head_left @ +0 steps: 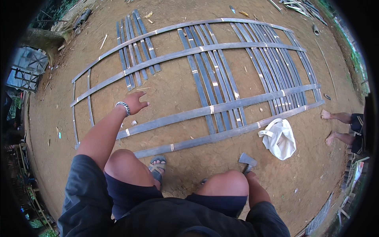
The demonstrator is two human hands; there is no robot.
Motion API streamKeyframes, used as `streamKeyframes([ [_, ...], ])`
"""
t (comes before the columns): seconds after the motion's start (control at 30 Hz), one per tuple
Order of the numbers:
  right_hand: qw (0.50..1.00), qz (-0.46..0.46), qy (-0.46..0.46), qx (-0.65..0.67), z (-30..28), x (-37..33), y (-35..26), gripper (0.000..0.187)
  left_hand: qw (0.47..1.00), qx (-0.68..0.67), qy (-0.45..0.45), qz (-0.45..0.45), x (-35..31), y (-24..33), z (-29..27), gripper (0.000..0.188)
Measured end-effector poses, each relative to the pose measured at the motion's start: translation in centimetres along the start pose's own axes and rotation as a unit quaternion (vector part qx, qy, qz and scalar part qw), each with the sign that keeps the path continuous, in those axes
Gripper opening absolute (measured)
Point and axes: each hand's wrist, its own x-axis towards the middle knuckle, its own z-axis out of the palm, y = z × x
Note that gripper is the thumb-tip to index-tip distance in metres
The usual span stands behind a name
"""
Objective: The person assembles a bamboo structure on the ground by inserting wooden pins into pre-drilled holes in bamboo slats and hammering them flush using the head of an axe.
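A large lattice of flat grey bamboo slats (205, 110) lies on the dirt in front of me, with long cross strips over groups of upright slats. My left hand (135, 102), with a metal bracelet on the wrist, reaches out over the lattice's left part; its fingers are apart and hold nothing. My right hand (249, 174) sits low beside my right knee, mostly hidden by it. It grips the handle of a hatchet (247, 159), whose grey blade points up above the knee. My sandalled foot (157, 166) rests by the nearest strip.
A white cloth bag (279, 138) lies on the ground right of the lattice. Another person's bare feet (331, 126) are at the right edge. Loose bamboo strips (300, 8) lie at the top right, a tree root (43, 39) at the top left.
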Motion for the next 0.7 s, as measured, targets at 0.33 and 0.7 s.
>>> streamKeyframes([
  [0.33,0.991,0.096,0.093,-0.010,-2.2,-10.3,9.7,0.066,0.999,-0.036,0.013,-0.002,25.0,-7.0,8.8,0.056],
  [0.7,0.995,-0.014,0.011,0.097,-0.4,-22.4,-5.6,0.062,0.938,-0.133,0.271,-0.170,31.0,0.2,9.0,0.045],
])
